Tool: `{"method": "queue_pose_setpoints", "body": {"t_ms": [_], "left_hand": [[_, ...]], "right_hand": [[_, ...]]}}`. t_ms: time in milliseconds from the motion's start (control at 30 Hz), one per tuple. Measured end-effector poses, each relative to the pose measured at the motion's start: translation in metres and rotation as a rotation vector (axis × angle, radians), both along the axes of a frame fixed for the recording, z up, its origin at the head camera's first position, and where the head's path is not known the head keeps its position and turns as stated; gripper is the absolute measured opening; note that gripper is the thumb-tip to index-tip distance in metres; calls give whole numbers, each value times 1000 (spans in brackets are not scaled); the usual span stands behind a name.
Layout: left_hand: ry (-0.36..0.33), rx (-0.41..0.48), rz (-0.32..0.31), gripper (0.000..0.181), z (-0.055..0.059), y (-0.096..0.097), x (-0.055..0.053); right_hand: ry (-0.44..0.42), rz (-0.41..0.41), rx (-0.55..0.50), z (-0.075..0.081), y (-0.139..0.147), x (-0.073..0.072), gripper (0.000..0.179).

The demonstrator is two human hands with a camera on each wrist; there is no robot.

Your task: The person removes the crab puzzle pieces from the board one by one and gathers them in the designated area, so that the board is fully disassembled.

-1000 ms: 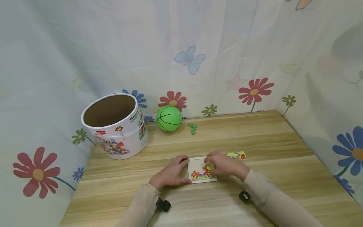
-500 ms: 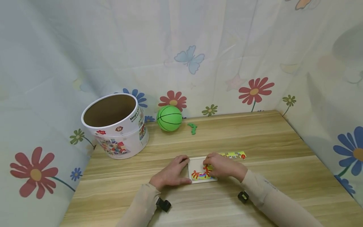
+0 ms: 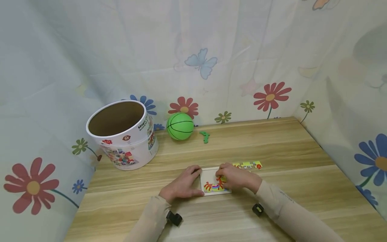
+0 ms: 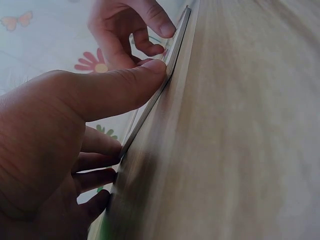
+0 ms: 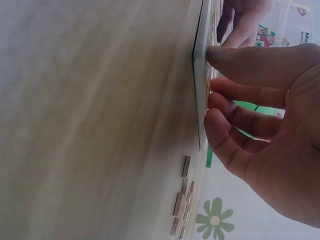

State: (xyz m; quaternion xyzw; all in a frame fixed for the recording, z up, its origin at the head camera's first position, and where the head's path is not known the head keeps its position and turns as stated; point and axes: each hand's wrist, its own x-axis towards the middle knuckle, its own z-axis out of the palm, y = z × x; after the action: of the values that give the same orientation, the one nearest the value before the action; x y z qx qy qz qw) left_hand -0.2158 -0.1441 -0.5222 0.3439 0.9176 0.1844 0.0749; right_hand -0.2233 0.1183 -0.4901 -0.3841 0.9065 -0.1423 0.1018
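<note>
A small jigsaw tray (image 3: 216,194) with a pale frame lies on the wooden table. Colourful pieces (image 3: 214,187) showing orange legs and a rainbow strip fill its lower part; bare board shows at the upper left. My left hand (image 3: 182,185) grips the tray's left side, thumb at the near corner, fingers at the far one. Over the tray's right side, my right hand (image 3: 238,176) bends its thumb and fingertips onto a puzzle piece (image 3: 223,178), mostly hidden beneath them. In the right wrist view the right fingertips (image 5: 214,117) sit right at the tray's surface.
Several loose puzzle pieces (image 3: 248,165) lie in a row behind the right hand. A green curved toy piece (image 3: 205,137) and a green ball (image 3: 180,126) are farther back. A large white printed bucket (image 3: 133,144) stands at the back left. A printed curtain (image 3: 223,84) borders the table.
My right hand has shifted slightly left over the tray, covering more of the piece and uncovering more of the loose row. The left hand and tray have stayed in place.
</note>
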Motion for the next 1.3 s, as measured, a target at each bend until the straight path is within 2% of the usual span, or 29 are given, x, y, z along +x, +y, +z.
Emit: {"method": "queue_pose_setpoints", "body": {"t_ms": [467, 800, 1000, 1300], "left_hand": [[31, 27, -13, 92, -1, 0, 1], [15, 26, -9, 91, 1, 0, 2], [0, 19, -5, 92, 1, 1, 2], [-12, -4, 6, 91, 2, 1, 3]], "right_hand": [[6, -29, 2, -2, 0, 1, 32], [-79, -139, -16, 2, 1, 3, 34], [-71, -120, -50, 1, 2, -1, 32], [4, -58, -87, 1, 3, -5, 23]]}}
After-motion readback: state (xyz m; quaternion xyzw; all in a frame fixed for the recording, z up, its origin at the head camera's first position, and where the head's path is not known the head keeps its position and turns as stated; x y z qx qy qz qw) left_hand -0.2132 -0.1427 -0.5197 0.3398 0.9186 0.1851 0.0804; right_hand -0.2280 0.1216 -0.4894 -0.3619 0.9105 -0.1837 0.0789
